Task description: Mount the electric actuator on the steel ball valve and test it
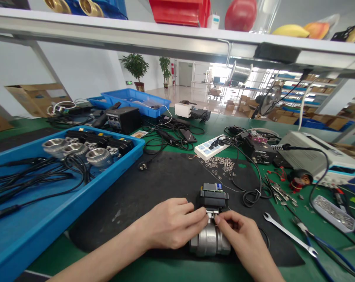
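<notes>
A metal ball valve (210, 239) with a black electric actuator (214, 195) lies on the black mat in front of me, the actuator pointing away. My left hand (174, 223) comes from the left, its fingers bent and closed against the valve's neck and the small bracket (212, 214) below the actuator. On the other side, my right hand (239, 229) pinches with thumb and forefinger at the bracket. Whatever sits between those fingertips is too small to make out. Both hands partly cover the valve body.
A blue tray (118, 172) at left holds several valves (99, 156) and black cables. Loose nuts (224, 166) are scattered beyond the actuator, near a white power strip (211, 147). A wrench (289, 234), pliers (307, 231) and a box of small parts (334, 211) lie right. A shelf (165, 33) spans overhead.
</notes>
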Demonstrator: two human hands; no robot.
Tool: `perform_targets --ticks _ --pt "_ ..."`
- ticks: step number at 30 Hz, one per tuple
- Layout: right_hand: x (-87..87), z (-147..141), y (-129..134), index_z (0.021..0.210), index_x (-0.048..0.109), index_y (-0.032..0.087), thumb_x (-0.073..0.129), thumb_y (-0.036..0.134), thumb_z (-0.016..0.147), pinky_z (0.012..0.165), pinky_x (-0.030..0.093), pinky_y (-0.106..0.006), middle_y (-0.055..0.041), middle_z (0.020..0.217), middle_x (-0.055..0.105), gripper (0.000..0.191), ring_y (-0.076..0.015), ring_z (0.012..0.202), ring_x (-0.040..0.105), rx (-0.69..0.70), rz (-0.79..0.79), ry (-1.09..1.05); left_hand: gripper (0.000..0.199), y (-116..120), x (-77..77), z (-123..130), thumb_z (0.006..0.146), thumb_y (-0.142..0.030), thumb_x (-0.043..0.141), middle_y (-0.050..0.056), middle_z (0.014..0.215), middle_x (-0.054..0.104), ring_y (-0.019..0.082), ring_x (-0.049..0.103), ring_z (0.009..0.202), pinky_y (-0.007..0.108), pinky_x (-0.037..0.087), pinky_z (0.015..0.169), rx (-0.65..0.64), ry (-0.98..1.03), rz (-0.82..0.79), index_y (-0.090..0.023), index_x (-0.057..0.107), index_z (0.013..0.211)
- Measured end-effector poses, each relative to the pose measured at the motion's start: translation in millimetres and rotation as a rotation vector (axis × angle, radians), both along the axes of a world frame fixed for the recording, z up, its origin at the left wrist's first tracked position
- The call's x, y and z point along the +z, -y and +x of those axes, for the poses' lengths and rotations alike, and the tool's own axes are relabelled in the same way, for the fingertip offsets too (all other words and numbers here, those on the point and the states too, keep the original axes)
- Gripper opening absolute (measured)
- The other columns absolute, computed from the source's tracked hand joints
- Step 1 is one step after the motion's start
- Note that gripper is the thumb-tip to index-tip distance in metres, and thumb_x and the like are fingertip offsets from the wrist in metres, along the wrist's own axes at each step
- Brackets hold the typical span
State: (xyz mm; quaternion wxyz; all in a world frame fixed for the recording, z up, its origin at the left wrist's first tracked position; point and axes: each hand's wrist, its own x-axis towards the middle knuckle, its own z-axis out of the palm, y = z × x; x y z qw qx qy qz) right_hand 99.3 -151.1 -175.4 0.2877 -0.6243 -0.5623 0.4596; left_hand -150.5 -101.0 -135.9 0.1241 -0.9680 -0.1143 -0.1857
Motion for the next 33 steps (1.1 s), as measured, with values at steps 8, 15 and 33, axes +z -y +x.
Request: perform_targets --ticks 8,15,33 --pt "0.8 1.5 -1.8 0.098 0.072 0.013 0.062 0.063 0.087 0.066 0.038 -0.02 -0.0045 0.088 0.065 0.052 -0.0104 0.077 0.053 0.013 -0.044 -0.046 0.022 56.1 -31.1 9.4 0.097 -0.017 0.065 0.005 0.107 0.077 0.017 0.072 0.097 0.029 0.057 0.091 0.618 0.808 -0.224 -0.02 0.068 0.118" --pt "-1.4 0.4 -2.6 0.101 0.072 0.013 0.066 0.068 0.083 0.069 0.041 -0.02 -0.0047 0.091 0.067 0.057 -0.0102 0.077 0.054 0.013 -0.07 -0.106 0.038 100.6 -49.4 55.4 0.105 -0.035 0.046 0.01 0.125 0.074 0.024 0.071 0.117 0.038 0.06 0.102 0.725 0.774 -0.313 -0.019 0.061 0.136" --pt "-0.4 3.6 -4.0 0.103 0.073 0.01 0.069 0.066 0.082 0.07 0.045 -0.02 -0.0082 0.096 0.071 0.059 -0.012 0.08 0.058 0.035 -0.085 -0.245 0.038 94.6 -61.7 78.9 0.094 -0.027 0.062 0.019 0.142 0.049 0.037 0.05 0.131 0.058 0.056 0.097 0.773 0.635 -0.161 -0.02 0.063 0.132"
